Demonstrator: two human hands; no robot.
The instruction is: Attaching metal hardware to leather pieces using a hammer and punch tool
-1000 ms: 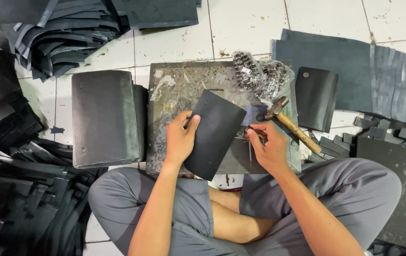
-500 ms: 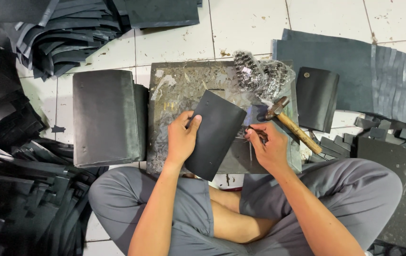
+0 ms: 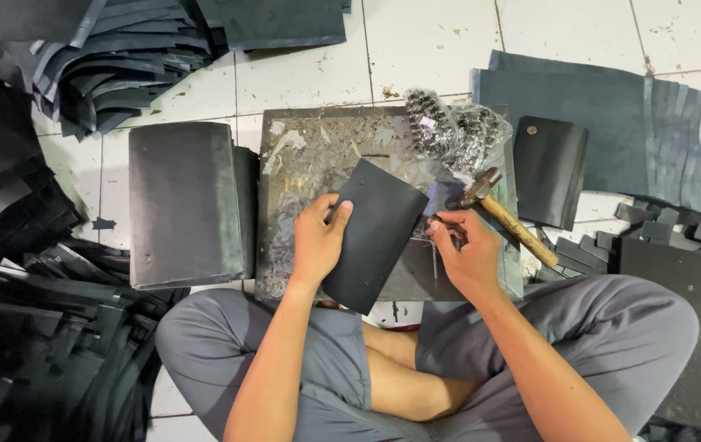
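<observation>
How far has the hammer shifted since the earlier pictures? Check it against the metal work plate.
No. The hammer lies as before, its head by the bag of rivets and its wooden handle slanting off the right edge of the metal plate.

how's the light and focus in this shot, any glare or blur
Head view: even, soft light, faint shadows beneath the hands; sharp on the left hand and dark sheet; mild sheen on the plastic bag of metal fittings and white tiles; no motion blur.

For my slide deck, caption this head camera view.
Left hand holds black sheet on worn metal slab; right hand beside hammer.
</observation>
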